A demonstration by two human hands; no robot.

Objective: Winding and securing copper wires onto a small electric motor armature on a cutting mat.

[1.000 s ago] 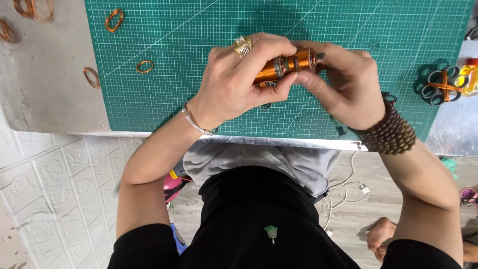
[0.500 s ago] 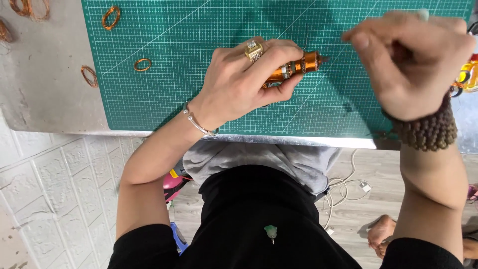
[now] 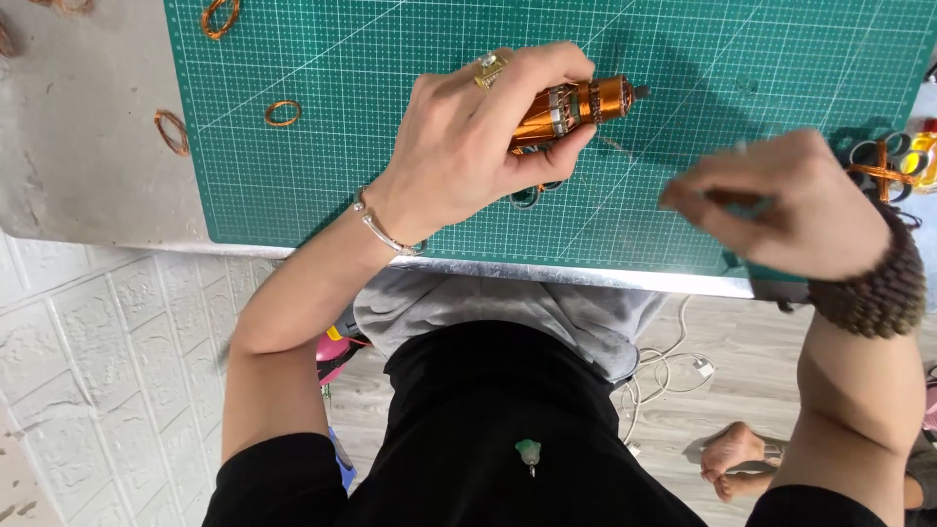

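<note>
Head view looks down on a grey table (image 3: pixel 88 176), and a green cutting mat (image 3: pixel 390 117) with a white grid covers most of it. Below the table edge are the person's black clothes and a wooden floor with white cables.

On the mat, the left hand (image 3: pixel 468 146) is closed around a copper-wound coil (image 3: pixel 571 107), a short orange cylinder with a metal band in the middle. Fingers wrap over the coil from above and the thumb presses from below, so it is held tight, a little above the mat, with its dark tip pointing right. This hand wears a ring and a thin silver bracelet.

The right hand (image 3: pixel 791 200) is well apart from the coil, to the right, near the front edge of the mat. It is blurred. Its fingers are bent together like a pinch, but I cannot tell if something is between them. A brown bead bracelet is on its wrist.

Some tools with orange handles (image 3: pixel 893 161) lie at the right edge. Small copper wire rings (image 3: pixel 283 113) lie at the left, some on the mat and some on the bare table.
</note>
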